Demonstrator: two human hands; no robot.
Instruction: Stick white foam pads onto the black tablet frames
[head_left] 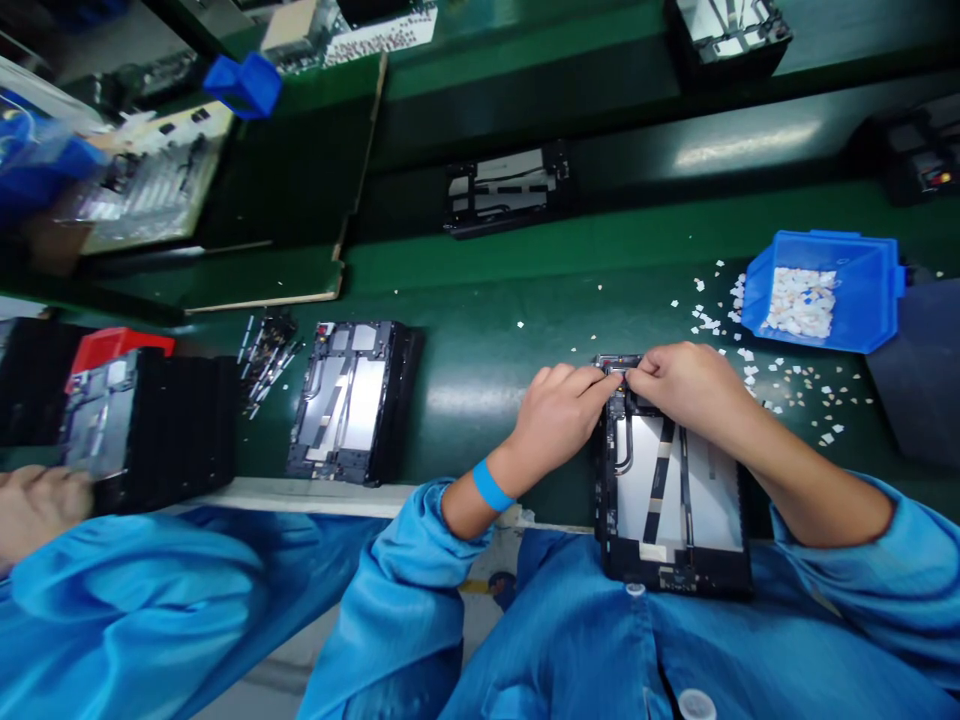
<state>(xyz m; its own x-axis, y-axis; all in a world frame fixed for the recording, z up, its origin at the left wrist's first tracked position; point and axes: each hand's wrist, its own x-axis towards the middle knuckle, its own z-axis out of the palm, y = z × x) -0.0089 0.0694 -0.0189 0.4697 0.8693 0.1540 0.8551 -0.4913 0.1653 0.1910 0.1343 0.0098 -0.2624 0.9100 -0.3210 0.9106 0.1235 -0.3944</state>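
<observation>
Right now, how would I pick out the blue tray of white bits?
Follow the green bench to its right end, past the right hand. The blue tray sits there tilted, heaped with white bits and ringed by spilled ones, unlike the empty blue holder far left.

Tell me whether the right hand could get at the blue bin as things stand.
Probably yes. The right hand sits at the top of the tablet, and only green belt strewn with white scraps lies between it and the blue bin.

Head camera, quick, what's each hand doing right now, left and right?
Left hand: fingers curled, fingertips pinching at the top edge of the opened tablet.
Right hand: curled shut at the same spot; what it pinches cannot be told.
</observation>
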